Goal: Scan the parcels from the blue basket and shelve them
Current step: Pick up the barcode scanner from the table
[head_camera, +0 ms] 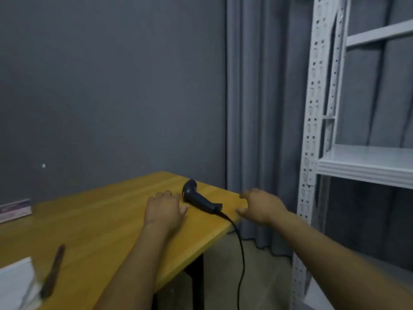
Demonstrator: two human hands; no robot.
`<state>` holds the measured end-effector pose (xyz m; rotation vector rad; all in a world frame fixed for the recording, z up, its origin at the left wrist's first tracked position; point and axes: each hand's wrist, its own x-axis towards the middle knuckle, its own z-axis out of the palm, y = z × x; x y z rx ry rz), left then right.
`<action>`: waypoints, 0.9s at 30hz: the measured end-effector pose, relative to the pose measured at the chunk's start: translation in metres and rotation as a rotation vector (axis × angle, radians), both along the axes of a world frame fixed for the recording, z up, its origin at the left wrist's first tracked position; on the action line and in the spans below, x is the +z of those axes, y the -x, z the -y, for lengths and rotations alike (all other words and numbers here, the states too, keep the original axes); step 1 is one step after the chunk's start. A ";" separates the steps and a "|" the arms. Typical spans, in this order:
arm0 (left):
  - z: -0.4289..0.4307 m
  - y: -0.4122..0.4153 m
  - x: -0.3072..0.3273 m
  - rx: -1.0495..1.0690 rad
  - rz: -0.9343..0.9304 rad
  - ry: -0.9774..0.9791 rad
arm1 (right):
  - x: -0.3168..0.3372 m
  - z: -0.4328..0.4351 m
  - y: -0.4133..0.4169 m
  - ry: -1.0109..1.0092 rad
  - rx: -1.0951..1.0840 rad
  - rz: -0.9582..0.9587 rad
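Scanner (201, 199) is seen in the head view lying on its side on the yellow wooden table (100, 220), close to the table's far right corner. It is flanked by both hands and gripped by neither. The left hand (165, 206) is held just to the left of the scanner, palm down. Its fingers (164, 194) are straight and loosely spread, and nothing is held in them. The thumb is pointed toward the scanner's handle; whether contact is made cannot be told through the blur. The right hand (261, 206) is held to the right of the scanner, past the handle's end and over the table's edge. Its fingers are loosely curled and moderately wide, and nothing is held.

The scanner is black and pistol-shaped. Its rounded head is turned away from the person, and its handle is slanted back toward the right hand. A small red mark is visible on the head's left side. A black cable (240, 253) is attached at the handle's end and hangs over the table's edge below the scanner.

Well to the right of the scanner, a white metal shelf unit (366, 168) is seen. Behind the scanner, a grey curtain (257, 108) is hung. Far to the left of the scanner, a dark pen-like object (52, 271) lies beside a white stack (15, 283).
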<state>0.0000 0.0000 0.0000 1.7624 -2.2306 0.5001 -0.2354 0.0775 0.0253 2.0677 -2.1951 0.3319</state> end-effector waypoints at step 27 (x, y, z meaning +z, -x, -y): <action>0.008 0.015 -0.005 -0.270 -0.170 0.052 | -0.015 0.003 -0.038 0.164 -0.060 0.828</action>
